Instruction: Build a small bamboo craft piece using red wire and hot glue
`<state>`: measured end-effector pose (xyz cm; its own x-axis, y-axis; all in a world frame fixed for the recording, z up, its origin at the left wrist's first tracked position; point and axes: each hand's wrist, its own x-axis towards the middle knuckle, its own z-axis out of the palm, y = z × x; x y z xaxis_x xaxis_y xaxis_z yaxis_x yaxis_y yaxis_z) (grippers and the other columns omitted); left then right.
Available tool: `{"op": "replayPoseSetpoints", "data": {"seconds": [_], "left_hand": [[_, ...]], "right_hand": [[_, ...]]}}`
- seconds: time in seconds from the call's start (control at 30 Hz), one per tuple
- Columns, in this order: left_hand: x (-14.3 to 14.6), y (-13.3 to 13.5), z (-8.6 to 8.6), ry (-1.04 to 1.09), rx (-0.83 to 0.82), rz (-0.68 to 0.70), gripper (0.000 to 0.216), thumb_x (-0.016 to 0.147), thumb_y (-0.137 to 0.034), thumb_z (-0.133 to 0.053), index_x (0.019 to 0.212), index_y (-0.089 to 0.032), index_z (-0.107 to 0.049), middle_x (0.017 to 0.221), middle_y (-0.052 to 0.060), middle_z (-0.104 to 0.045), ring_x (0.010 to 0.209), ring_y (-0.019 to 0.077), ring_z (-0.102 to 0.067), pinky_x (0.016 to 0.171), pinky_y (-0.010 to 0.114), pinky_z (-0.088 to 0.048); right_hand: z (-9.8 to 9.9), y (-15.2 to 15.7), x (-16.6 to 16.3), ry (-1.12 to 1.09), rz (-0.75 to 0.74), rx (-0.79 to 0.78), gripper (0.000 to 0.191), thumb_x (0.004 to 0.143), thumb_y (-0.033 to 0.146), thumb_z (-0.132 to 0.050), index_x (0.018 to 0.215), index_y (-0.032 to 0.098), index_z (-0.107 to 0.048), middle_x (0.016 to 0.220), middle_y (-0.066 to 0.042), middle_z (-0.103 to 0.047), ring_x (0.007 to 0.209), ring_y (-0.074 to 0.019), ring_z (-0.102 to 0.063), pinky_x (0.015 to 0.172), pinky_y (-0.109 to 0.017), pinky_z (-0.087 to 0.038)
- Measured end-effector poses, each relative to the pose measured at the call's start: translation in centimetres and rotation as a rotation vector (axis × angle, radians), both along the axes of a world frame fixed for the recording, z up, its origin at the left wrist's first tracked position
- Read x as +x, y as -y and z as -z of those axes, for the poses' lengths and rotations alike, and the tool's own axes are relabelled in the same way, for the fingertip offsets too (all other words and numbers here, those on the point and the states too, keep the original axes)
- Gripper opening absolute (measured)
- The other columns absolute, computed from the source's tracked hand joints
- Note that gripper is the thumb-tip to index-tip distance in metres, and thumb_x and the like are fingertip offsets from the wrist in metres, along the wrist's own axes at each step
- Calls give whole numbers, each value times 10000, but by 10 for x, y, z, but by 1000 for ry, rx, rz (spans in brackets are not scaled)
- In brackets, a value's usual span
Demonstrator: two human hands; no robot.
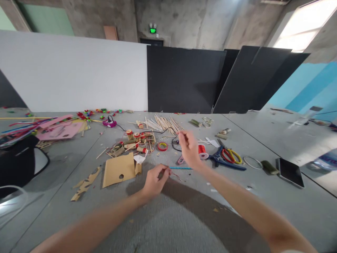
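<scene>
Left hand point(157, 177): low over the tabletop point(163, 228), closed in a fingertip pinch, grasping thread point(177, 175); could let so fine a strand slip through if held slackly.

Thread: trailing red and loose from the left fingertips, just beside the blue stick point(181, 168); likely to knot if pulled tight while looped.

Blue stick: lying flat beyond the left hand, partly hidden; could roll if brushed, trapping thread beneath.

Right hand point(189, 149): raised above the tabletop, bent into a pinch; cannot tell, at this size, whether grasping a strand or nothing. Could snap thread by tugging too fast, if joined to it.

Pliers point(216, 160): lying to the right of the spool point(202, 151), beyond the right forearm; able to snag a loose strand on a sideways sweep.

Spool: resting just beyond the right wrist; could roll and unwind if bumped.

Cord point(158, 132): running behind the right hand, beside the pile point(137, 140); could shift wooden bits if hooked and dragged.

Sticks point(167, 123): fanned out farthest, well apart from the left hand; likely to scatter only through overreaching.
</scene>
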<state>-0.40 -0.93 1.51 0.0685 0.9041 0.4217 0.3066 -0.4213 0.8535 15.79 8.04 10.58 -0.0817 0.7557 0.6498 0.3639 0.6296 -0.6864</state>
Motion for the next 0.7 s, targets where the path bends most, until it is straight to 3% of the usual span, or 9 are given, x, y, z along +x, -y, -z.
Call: {"op": "replayPoseSetpoints", "data": {"seconds": [0.13,0.27,0.5,0.7], "left_hand": [[-7,-16,-2,233,-148,-77,265,944,-362,-560,860,-159,-709,738,30,-694,677,151,-622,656,242,-478],[-8,-26,-1,360,-256,-21,292,879,-422,-653,872,-145,-745,660,11,-653,585,131,-563,580,236,-453],[-7,-34,5,539,-439,28,358,767,-444,-780,925,-125,-749,627,10,-660,509,89,-500,517,214,-414],[-10,-34,6,545,-483,54,338,776,-445,-778,897,-131,-751,632,11,-660,517,79,-488,523,203,-398]], "right_hand": [[56,34,-17,-26,-178,-187,257,1020,396,-465,1064,215,-641,961,-57,-685,892,-194,-648,786,-307,-521],[84,43,-15,-31,-283,-277,251,1005,382,-499,1186,240,-601,861,-26,-673,771,-183,-649,739,-308,-531],[92,33,-4,-42,-349,-355,280,1005,369,-517,1256,258,-572,850,-12,-688,784,-184,-666,789,-328,-534],[77,27,-1,50,-377,-371,279,1000,386,-535,1240,263,-606,859,-12,-719,789,-186,-684,786,-321,-529]]}}
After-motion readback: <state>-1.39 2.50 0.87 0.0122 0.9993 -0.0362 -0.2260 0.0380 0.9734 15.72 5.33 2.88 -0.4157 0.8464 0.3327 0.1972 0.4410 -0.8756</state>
